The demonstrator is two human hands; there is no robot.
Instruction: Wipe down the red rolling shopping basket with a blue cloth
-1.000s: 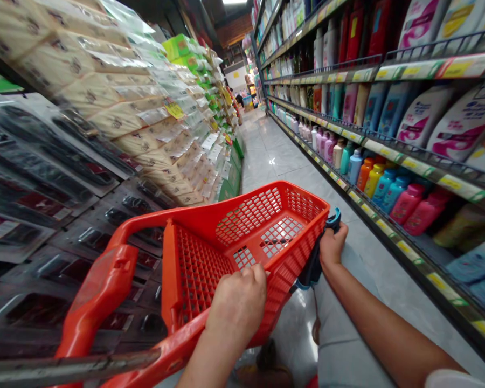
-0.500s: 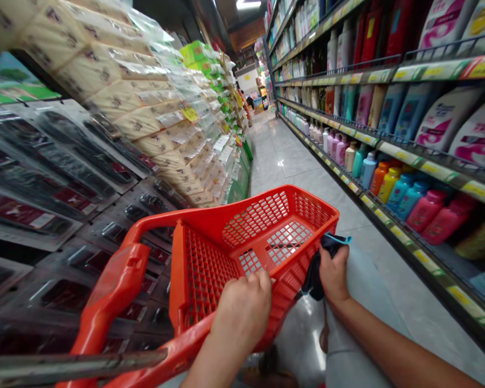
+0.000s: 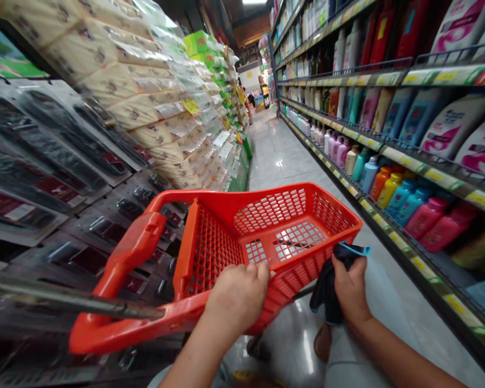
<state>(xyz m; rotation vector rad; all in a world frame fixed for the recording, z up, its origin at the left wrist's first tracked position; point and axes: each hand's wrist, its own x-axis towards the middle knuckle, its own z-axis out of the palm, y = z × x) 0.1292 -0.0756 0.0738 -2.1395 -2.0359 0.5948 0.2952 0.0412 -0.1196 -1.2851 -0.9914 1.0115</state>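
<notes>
A red plastic shopping cart with a lattice basket stands in front of me, with nothing in its basket. My left hand is closed over the near rim of the cart. Beside the cart's right end, my right hand pinches a dark cloth with light blue edging. The cloth hangs down close to the basket's outer wall. A worn metal bar meets the cart frame at the lower left.
Shelves of bottles run along the right side. Packaged goods on hooks and stacked beige packs line the left. A grey tiled floor stretches ahead between them. My shoe shows below.
The cart has turned slightly and its far end has shifted right. My right hand with the cloth has moved right and a little down. My left hand keeps its hold on the rim.
</notes>
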